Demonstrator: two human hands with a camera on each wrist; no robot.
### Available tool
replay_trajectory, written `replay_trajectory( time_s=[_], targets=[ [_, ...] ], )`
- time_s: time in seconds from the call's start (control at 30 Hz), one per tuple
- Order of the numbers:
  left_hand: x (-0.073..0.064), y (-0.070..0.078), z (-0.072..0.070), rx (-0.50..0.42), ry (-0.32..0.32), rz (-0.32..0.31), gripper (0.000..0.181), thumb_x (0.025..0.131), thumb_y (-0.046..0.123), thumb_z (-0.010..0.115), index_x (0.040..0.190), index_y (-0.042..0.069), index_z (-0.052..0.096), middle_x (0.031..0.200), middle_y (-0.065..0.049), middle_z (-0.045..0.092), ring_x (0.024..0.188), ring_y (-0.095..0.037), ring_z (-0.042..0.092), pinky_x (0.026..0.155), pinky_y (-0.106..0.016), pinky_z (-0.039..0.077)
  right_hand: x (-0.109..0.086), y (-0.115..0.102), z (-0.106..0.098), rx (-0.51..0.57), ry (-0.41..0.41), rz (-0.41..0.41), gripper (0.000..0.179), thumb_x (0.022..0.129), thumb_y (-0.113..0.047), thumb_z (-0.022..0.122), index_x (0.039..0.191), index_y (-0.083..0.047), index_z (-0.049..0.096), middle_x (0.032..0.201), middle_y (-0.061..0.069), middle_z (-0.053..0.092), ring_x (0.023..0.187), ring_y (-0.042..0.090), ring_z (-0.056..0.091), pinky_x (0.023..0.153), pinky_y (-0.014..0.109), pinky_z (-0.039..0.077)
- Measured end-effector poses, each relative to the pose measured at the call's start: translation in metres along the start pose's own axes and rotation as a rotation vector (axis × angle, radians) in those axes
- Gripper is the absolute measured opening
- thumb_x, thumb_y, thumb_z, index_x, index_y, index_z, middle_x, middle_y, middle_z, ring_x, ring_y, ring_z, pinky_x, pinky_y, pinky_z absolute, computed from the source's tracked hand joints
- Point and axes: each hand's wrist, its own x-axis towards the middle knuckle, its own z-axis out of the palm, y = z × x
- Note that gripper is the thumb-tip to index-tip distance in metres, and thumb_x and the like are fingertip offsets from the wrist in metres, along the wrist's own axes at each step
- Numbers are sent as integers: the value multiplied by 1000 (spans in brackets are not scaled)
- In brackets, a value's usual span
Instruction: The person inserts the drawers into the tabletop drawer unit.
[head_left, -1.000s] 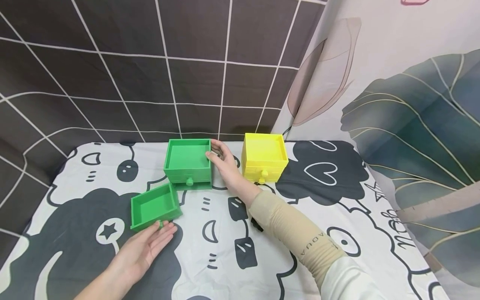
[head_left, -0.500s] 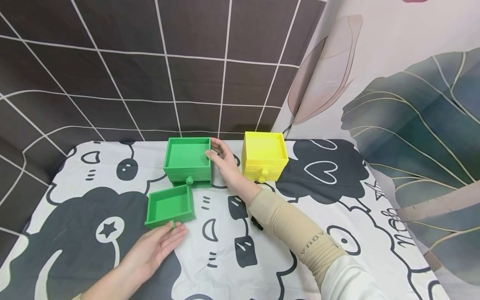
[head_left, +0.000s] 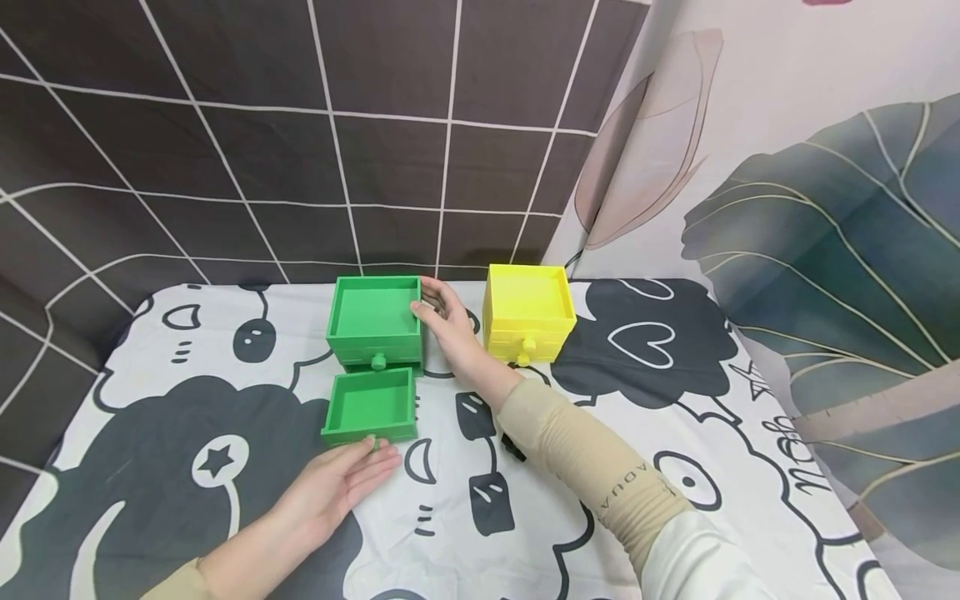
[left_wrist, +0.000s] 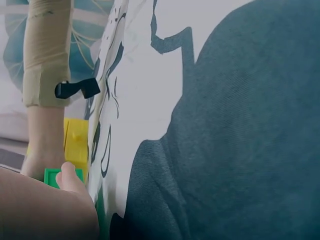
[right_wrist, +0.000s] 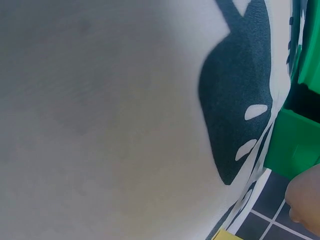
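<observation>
My left hand (head_left: 337, 492) pinches the front knob of a loose green drawer (head_left: 367, 402), an open shallow tray. The drawer is right in front of a small green drawer cabinet (head_left: 375, 325), roughly lined up with the dark opening at its bottom. I cannot tell whether their edges touch. My right hand (head_left: 446, 325) holds the cabinet's right side, thumb over the top rim; its other fingers are partly hidden. In the right wrist view the cabinet (right_wrist: 292, 145) shows at the right edge beside part of the hand.
A yellow drawer cabinet (head_left: 527, 312) with knobs stands to the right of my right hand. Everything sits on a black-and-white patterned cloth (head_left: 420, 517). Behind it rises a dark wall covering with white grid lines (head_left: 390, 158); a leaf-print curtain (head_left: 825, 250) hangs at the right.
My left hand has carried the green drawer rightward and straightened it, from the cabinet's front left to before its lower opening. My right hand and the cabinet have stayed put.
</observation>
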Motion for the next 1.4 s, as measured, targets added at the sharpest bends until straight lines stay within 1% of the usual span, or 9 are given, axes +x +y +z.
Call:
replay_trajectory(
  time_s=[0.3,0.5,0.67,0.77,0.87,1.0,1.07,1.23,1.4],
  targets=[
    [9,1,6,-24,22,14,54,97,19,52,135,-15,32,108,-10,68,97,-12,67,95,-27,51,-1,0,1,-6,9,-12,46,93,-22,57,136,-16,43,137,1,47,128,14,42,111,34,36],
    [13,3,8,5,31,20,51,98,19,52,133,-14,35,108,-10,68,97,-11,66,95,-25,51,-1,-1,1,9,9,-4,47,93,-19,57,137,-13,42,139,4,46,130,16,41,112,33,35],
    [15,5,7,18,45,31,46,98,18,50,131,-12,37,104,-6,69,95,-9,67,95,-25,51,0,-3,1,7,-10,3,50,94,-17,56,140,-9,38,143,9,42,133,19,38,114,34,32],
    [16,6,6,21,48,36,43,99,17,49,129,-10,37,104,-5,69,95,-9,67,95,-25,51,-1,-7,0,-11,-25,0,51,94,-16,54,141,-6,36,144,12,40,134,22,37,115,35,30],
    [16,7,6,20,50,38,43,99,17,49,129,-11,37,104,-5,69,96,-9,67,95,-25,51,-7,-18,1,-31,-32,-2,51,95,-14,53,141,-3,35,144,14,40,134,25,37,116,36,29],
    [16,6,8,21,54,36,46,98,16,48,132,-12,36,103,-6,69,95,-9,67,95,-25,52,-14,-30,4,-38,-25,-2,51,94,-13,52,141,-1,35,143,17,40,134,27,37,116,37,28],
    [16,5,9,24,57,37,46,99,16,48,133,-13,36,102,-6,70,94,-9,67,94,-24,52,-15,-30,5,-36,-21,-3,51,94,-13,53,141,0,35,143,17,40,134,28,37,116,37,28],
    [17,5,12,31,61,48,46,98,16,49,132,-14,38,101,-6,70,94,-9,67,94,-25,52,-15,-29,4,-37,-24,-7,51,94,-13,52,140,-1,35,143,17,40,134,27,37,116,37,29],
    [21,8,13,34,62,49,45,99,16,47,132,-13,37,101,-5,70,94,-9,67,94,-25,52,-4,-7,1,-25,-5,-9,49,94,-18,55,140,-8,39,141,9,43,131,20,40,114,33,32]
  ],
)
